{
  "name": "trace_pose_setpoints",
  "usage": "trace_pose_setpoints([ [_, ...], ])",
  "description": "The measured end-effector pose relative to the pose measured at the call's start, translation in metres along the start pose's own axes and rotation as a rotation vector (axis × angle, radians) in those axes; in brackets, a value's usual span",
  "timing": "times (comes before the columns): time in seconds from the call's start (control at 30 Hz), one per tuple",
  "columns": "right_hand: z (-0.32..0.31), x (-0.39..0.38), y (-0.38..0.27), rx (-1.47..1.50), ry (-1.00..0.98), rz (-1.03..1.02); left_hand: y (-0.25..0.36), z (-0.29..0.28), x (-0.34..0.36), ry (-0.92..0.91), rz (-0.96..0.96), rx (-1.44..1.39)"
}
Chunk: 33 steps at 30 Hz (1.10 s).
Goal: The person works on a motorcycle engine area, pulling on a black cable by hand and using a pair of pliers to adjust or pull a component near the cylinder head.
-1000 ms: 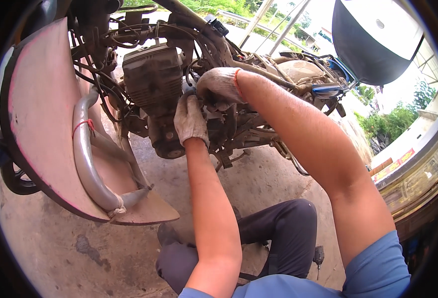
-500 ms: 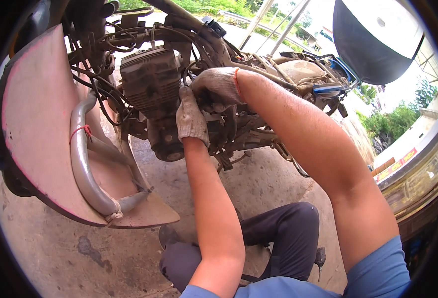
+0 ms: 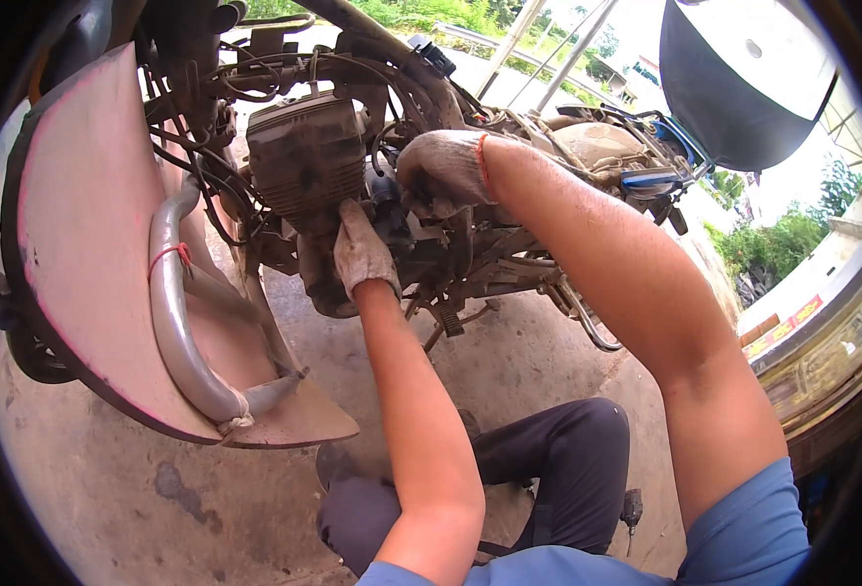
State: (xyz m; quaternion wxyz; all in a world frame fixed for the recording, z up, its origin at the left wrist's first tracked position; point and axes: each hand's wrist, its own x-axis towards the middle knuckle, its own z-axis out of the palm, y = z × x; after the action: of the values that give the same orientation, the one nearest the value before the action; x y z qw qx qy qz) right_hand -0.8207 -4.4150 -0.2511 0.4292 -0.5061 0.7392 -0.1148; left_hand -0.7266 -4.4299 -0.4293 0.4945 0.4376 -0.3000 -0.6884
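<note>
Both my hands wear dirty off-white work gloves and are at the side of a stripped motorcycle's finned engine (image 3: pixel 307 156). Low against the rear of the cylinder is my left hand (image 3: pixel 364 252), with thumb side up; most of its fingers are hidden. My right hand (image 3: pixel 443 174) is bent over at the wrist behind the engine, its fingers curled downward. Whatever they grip is out of sight. Between the two hands shows a dark rounded part (image 3: pixel 386 193) with a greyish top, beside the cylinder.
A pale pink curved panel (image 3: pixel 74 254) with a metal crash bar (image 3: pixel 169 293) stands at left. Loose cables (image 3: pixel 191 146) hang by the frame. My bent knee (image 3: pixel 587 439) is below, with a power tool (image 3: pixel 631 510) on the concrete floor beside it. A stained cabinet (image 3: pixel 812 371) stands at right.
My left hand has moved down, away from the right hand and the upper rear of the cylinder. My right hand has shifted slightly right, and the dark rounded part now shows between them.
</note>
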Motion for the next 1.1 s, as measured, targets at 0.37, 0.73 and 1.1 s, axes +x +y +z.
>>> trace_pose_setpoints([
  [0.37,0.053,0.015,0.045,0.21,0.233,0.099,-0.001,-0.012,0.001,-0.046,-0.021,-0.157],
  [0.73,0.051,0.028,0.066,-0.111,0.384,0.152,-0.002,-0.003,0.001,0.037,0.077,-0.088],
  [1.1,-0.024,0.016,0.004,-0.312,-0.093,0.092,-0.003,0.0,-0.009,-0.085,-0.002,-0.129],
])
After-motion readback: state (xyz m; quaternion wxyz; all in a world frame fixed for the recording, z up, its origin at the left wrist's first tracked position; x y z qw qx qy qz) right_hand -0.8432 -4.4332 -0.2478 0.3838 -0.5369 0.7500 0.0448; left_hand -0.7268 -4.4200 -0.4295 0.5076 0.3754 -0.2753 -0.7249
